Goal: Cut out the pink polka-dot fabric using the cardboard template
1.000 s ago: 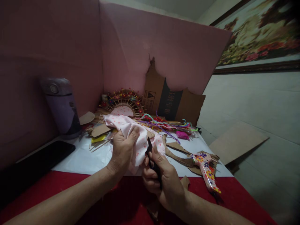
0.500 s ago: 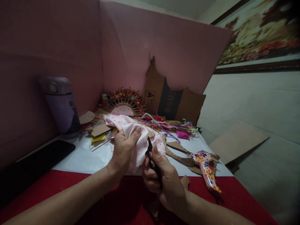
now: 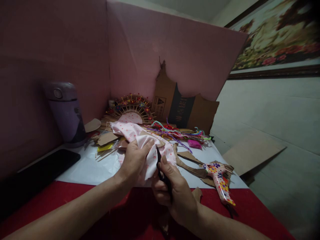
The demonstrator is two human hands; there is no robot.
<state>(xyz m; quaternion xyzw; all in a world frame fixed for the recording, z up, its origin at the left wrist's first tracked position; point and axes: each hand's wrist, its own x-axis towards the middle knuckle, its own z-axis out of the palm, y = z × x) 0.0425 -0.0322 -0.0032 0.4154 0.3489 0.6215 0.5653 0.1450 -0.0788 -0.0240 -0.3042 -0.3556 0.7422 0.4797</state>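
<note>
Clamping fingers of left hand point(image 3: 135, 160) on dotted cloth point(image 3: 151, 165) and of right hand point(image 3: 180, 191) round black scissors point(image 3: 165, 180), ideally keeping the cloth taut.

My right hand point(image 3: 176, 191) covered most of the black tool's point(image 3: 159, 163) handle; maybe scissors, hard to tell. My left hand point(image 3: 133, 158) had some fingers lost behind the dotted cloth point(image 3: 150, 165). Forearms point(image 3: 95, 203) cut off at bottom edge, framed painting point(image 3: 280, 43) at right. Lettering point(image 3: 181, 109) on the cardboard point(image 3: 185, 116) was blurred.
</note>
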